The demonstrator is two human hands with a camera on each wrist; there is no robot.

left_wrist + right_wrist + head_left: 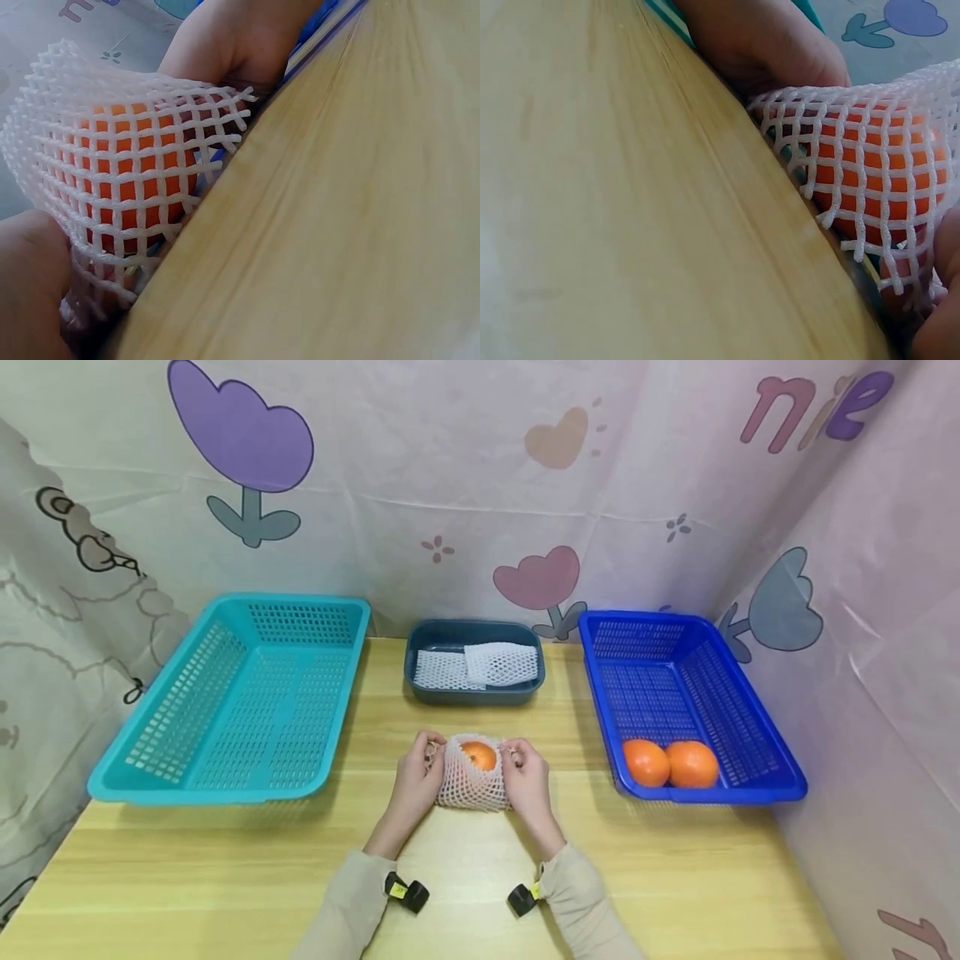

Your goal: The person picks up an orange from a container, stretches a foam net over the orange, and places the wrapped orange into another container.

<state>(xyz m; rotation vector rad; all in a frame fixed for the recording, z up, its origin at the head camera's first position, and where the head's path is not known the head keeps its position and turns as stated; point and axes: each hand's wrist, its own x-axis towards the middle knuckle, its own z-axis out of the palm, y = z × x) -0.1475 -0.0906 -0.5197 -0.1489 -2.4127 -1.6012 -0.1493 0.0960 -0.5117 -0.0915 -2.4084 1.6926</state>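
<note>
An orange (478, 756) sits inside a white foam net sleeve (474, 789) on the table, its top showing through the sleeve's opening. My left hand (418, 770) pinches the sleeve's left side, and my right hand (527, 777) pinches its right side. In the left wrist view the stretched mesh (112, 172) covers the orange (139, 180), with the left thumb (30, 262) close at the lower left. The right wrist view shows the same net (862, 172) over the fruit, its cut edge near the tabletop. Some fingertips are hidden behind the mesh.
Behind the hands stands a small dark tub (475, 696) holding white net sleeves (501, 663). A turquoise basket (225, 795) is at the left. In the blue basket (750, 789) at the right lie two oranges (692, 764). A printed curtain (420, 460) hangs behind the wooden table (225, 877).
</note>
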